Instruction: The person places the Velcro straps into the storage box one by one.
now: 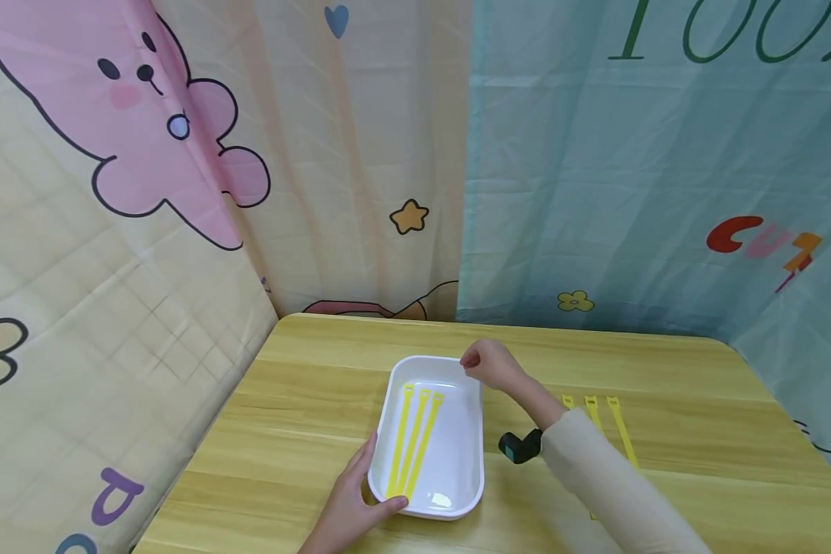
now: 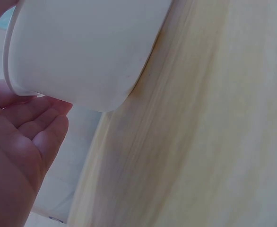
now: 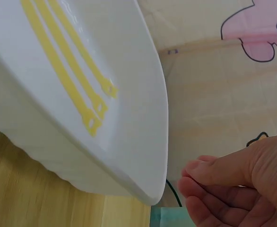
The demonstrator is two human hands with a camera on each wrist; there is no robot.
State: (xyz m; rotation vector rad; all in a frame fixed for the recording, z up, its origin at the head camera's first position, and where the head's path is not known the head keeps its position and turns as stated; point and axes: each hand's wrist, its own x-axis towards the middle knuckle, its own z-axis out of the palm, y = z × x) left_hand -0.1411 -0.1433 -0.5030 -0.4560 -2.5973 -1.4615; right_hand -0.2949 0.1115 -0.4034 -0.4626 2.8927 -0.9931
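Observation:
My left hand (image 1: pixel 349 492) grips the near left corner of a white plastic tray (image 1: pixel 462 492), thumb over the near rim and fingers along the side. In the left wrist view, the fingers (image 2: pixel 48 120) curl against the tray's outer wall. Three yellow cable ties (image 1: pixel 413 442), flat strips with holed heads, lie lengthwise side by side in its left half. At the tray's far right corner is my right hand (image 1: pixel 492 363), its fingers loosely curled. Seen from the right wrist, thumb and fingertips (image 3: pixel 195 170) come together beside the rim with nothing visible between them.
More yellow cable ties (image 1: pixel 622 431) lie on the wooden table (image 1: pixel 720 446) to the right, partly hidden by the right sleeve (image 1: pixel 616 492). A small black camera (image 1: pixel 519 446) sits at the right wrist. Printed curtains (image 1: pixel 360 169) hang behind and beside the table.

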